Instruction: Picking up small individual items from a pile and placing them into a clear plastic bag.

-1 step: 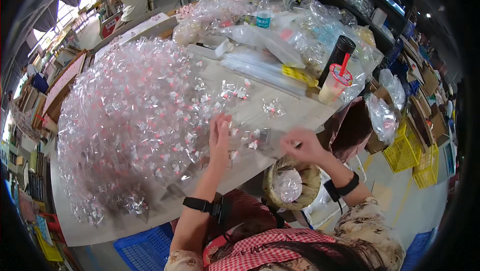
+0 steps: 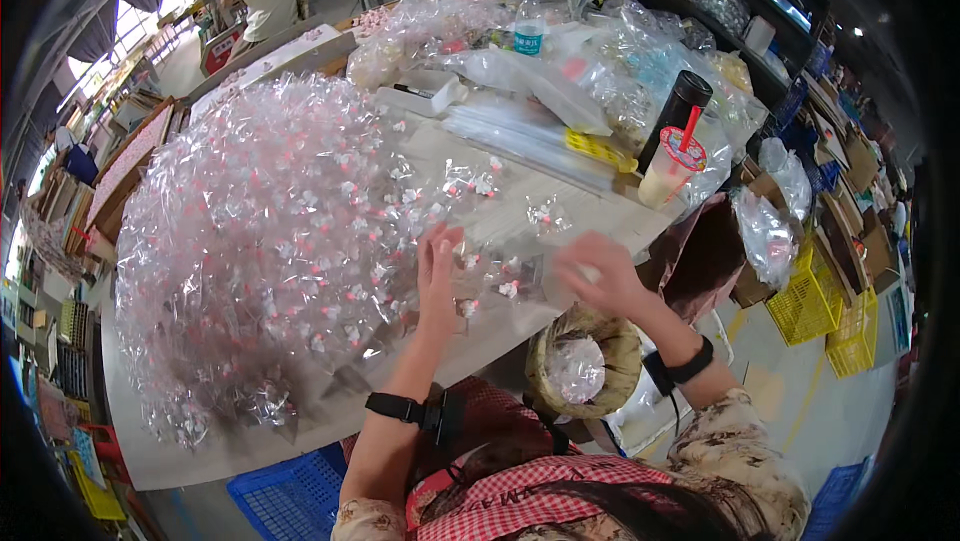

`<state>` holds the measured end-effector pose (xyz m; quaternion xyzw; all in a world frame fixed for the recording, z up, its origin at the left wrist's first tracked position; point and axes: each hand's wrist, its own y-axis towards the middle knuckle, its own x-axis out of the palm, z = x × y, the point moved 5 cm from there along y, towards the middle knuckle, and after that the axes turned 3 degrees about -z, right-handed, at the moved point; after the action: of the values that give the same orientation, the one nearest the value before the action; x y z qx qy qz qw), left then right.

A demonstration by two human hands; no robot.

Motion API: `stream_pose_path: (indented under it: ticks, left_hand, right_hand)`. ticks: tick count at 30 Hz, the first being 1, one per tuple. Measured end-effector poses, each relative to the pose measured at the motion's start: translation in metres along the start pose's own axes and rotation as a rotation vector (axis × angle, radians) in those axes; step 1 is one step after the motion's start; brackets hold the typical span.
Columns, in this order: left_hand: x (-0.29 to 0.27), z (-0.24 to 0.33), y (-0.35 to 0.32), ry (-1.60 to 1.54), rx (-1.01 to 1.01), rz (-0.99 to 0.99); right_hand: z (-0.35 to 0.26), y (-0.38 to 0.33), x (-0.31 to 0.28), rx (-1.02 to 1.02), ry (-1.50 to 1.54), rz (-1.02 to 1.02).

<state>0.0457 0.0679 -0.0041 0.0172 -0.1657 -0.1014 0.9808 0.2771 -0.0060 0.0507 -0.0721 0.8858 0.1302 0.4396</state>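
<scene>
Left hand (image 2: 437, 276) flat on crinkly clear packets (image 2: 270, 241), right hand (image 2: 597, 276) blurred, perhaps pinching one

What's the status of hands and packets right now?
Left hand flat on the clear packets. Right hand blurred, grip unclear. Cup with straw stands apart.

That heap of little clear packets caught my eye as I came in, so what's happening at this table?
A person sits at a pale worktable beside a large heap of small clear plastic packets with pink and white pieces inside. The left hand lies flat on packets at the heap's edge. The right hand, blurred, is over a few loose packets; what it holds, if anything, cannot be told. A round woven basket lined with clear plastic sits below the table edge.
</scene>
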Motion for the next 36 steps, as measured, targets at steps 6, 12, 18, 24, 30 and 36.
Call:
stream_pose_path:
  ticks: [6,12,18,24,30,36]
  left_hand:
    - [-0.007,0.016,-0.018,0.212,0.139,-0.281]
    - [0.005,0.031,-0.04,0.99,0.122,-0.598]
    - [0.009,0.042,-0.04,1.118,0.249,-0.54]
    - [0.017,0.042,-0.048,1.159,0.366,-0.549]
    - [0.017,0.053,-0.045,1.216,0.422,-0.424]
    - [0.018,0.024,-0.044,1.246,0.404,-0.437]
  right_hand:
    - [0.008,0.047,0.025,-0.245,-0.297,0.136]
    - [0.034,0.046,0.03,-0.302,-0.022,0.058]
    - [0.029,0.052,0.02,-0.126,0.199,0.069]
    - [0.066,0.052,0.018,0.096,0.675,0.24]
    - [0.078,0.089,-0.006,0.056,0.8,0.49]
    - [0.061,0.16,0.001,0.183,0.043,0.187]
